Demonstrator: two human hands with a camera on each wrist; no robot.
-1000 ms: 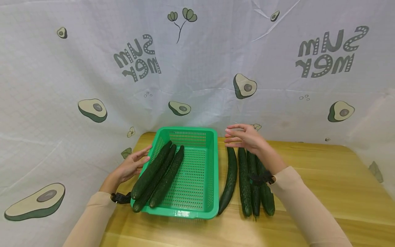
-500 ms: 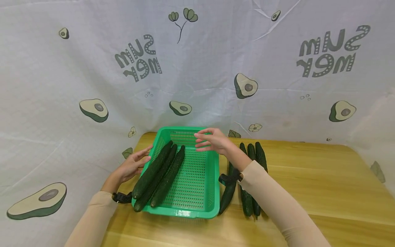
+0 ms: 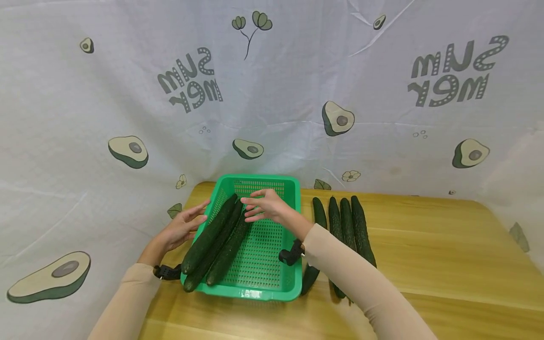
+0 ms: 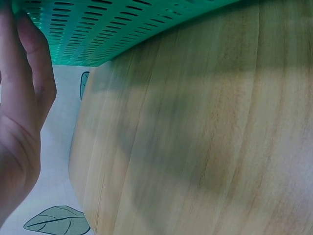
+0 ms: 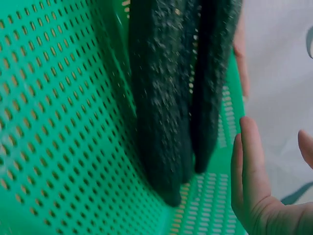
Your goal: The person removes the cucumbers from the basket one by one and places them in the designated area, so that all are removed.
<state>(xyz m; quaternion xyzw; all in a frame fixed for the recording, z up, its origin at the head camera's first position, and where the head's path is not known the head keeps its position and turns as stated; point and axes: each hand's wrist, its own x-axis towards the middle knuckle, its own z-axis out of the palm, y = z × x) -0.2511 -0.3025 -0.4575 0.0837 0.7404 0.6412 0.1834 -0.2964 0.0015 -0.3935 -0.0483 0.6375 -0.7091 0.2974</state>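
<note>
I count three cucumbers (image 3: 215, 243) leaning side by side in the left of one green basket (image 3: 250, 293), and four more cucumbers (image 3: 335, 222) on the surface (image 3: 429, 245) to its right, partly behind the right sleeve (image 3: 361, 283). The right hand (image 3: 268, 207) hangs over the three's far ends, grip wide; the left hand (image 3: 182, 227) has a loose grip, fingers at the basket's left rim. Open room separates the three from the basket's right wall, and the surface stretches on rightward. Backwards "Summer" shows twice on the cloth (image 3: 289, 75).
</note>
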